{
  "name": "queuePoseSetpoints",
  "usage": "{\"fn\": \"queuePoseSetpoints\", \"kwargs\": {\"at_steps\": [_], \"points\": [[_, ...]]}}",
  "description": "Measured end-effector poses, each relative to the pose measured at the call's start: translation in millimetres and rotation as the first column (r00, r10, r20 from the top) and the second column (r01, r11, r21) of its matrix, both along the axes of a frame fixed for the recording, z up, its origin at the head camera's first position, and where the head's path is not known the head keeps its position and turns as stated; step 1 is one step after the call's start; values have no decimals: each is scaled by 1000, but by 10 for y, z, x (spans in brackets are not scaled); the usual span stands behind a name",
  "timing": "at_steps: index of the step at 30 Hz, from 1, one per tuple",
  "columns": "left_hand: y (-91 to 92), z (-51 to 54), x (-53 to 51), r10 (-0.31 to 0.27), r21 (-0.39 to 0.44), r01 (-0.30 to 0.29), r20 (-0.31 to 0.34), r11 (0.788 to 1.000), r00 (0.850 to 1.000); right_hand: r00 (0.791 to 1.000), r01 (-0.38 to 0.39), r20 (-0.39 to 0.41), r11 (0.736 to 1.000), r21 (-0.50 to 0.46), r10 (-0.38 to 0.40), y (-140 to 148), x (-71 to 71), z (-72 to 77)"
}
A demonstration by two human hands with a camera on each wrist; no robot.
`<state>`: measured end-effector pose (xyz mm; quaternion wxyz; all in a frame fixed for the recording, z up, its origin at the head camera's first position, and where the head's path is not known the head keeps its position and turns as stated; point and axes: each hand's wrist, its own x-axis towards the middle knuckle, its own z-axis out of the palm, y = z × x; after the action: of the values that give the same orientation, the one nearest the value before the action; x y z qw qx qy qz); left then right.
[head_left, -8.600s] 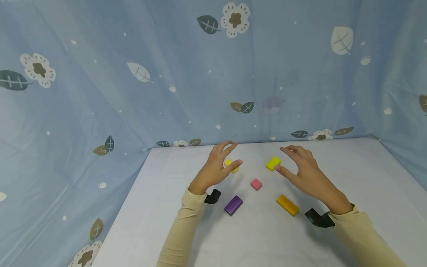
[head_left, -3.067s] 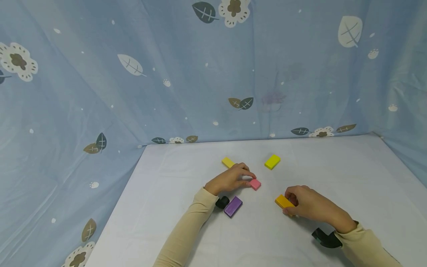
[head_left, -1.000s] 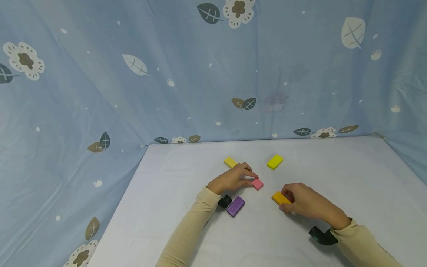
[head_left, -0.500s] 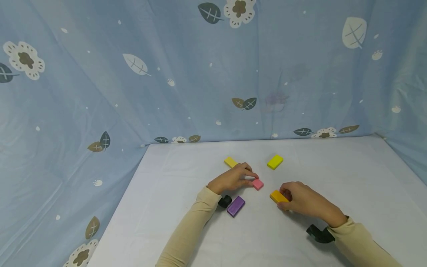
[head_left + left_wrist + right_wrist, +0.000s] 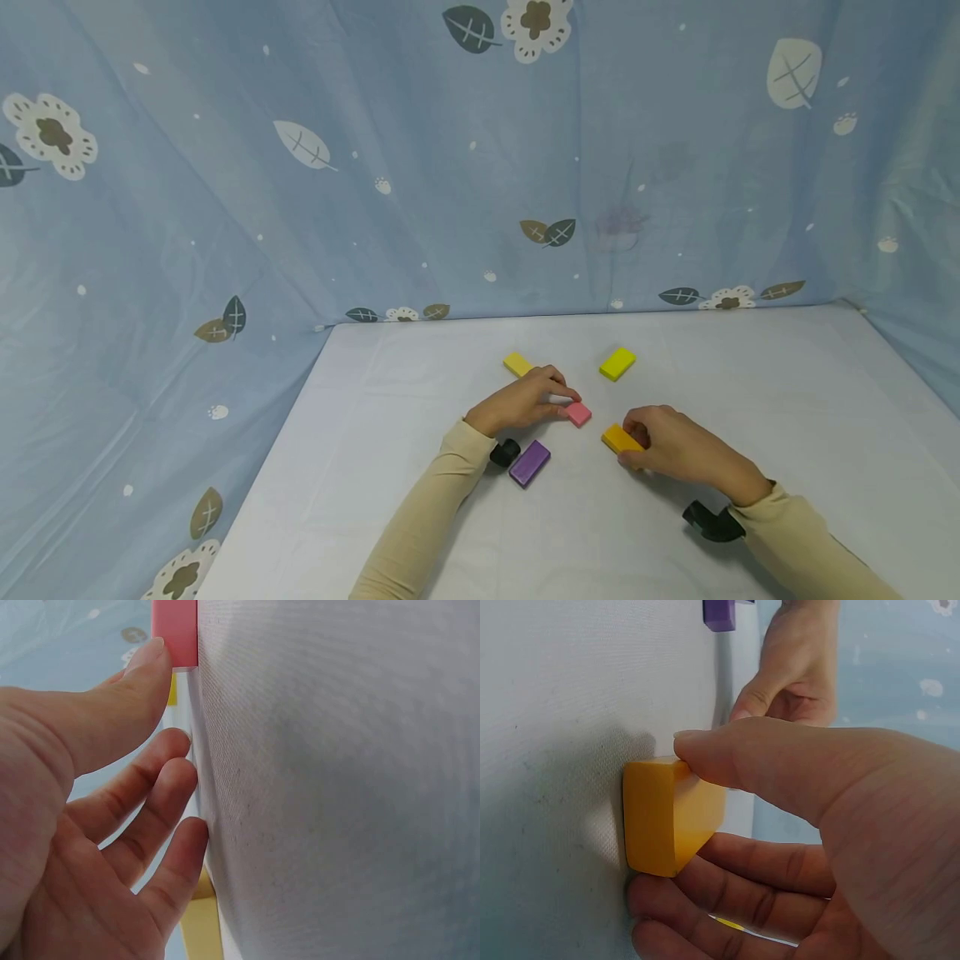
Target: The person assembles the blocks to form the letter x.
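Note:
On the white table my left hand (image 5: 521, 402) pinches a small square pink block (image 5: 578, 414) at its left corner. In the left wrist view the thumb lies against the pink block (image 5: 176, 634); the index finger is mostly hidden behind it and the other fingers are loosely bent. My right hand (image 5: 678, 442) holds an orange rectangular block (image 5: 622, 438) between thumb and fingers. The right wrist view has this orange block (image 5: 651, 817) lying against the cloth, thumb on one side, fingers on the other. A short gap separates it from the pink block.
A purple block (image 5: 530, 464) lies near the left wrist. Behind the left hand is a pale yellow block (image 5: 517, 364), partly covered by it. A bright yellow block (image 5: 618, 364) sits farther back. A blue patterned curtain (image 5: 450, 167) hangs behind the table (image 5: 390, 367).
Both hands came down from above the table onto the pink and orange blocks. Over the last second the right hand has slid the orange block left and slightly away; the left hand stays put.

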<state>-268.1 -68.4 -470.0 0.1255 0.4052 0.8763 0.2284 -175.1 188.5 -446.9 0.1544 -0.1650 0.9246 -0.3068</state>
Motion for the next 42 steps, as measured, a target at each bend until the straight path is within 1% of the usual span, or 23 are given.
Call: {"fn": "queuePoseSetpoints", "kwargs": {"at_steps": [5, 10, 22, 37, 42], "points": [[-6, -5, -5, 1, -2, -1, -3, 1000, 1000, 1000, 2, 2, 1000, 1, -2, -16, -11, -5], [-16, -18, -12, 7, 8, -7, 11, 1000, 1000, 1000, 5, 14, 1000, -1, -5, -38, -29, -11], [-7, -30, -25, -18, 17, 18, -4, 1000, 1000, 1000, 4, 25, 1000, -3, -4, -83, -52, 10], [-7, -24, -18, -7, 15, 7, 9, 1000, 1000, 1000, 1, 30, 1000, -10, -1, -103, -78, -21], [-6, -21, -20, -6, 7, 6, 4, 1000, 1000, 1000, -3, 25, 1000, -16, 3, -109, -84, -22]]}}
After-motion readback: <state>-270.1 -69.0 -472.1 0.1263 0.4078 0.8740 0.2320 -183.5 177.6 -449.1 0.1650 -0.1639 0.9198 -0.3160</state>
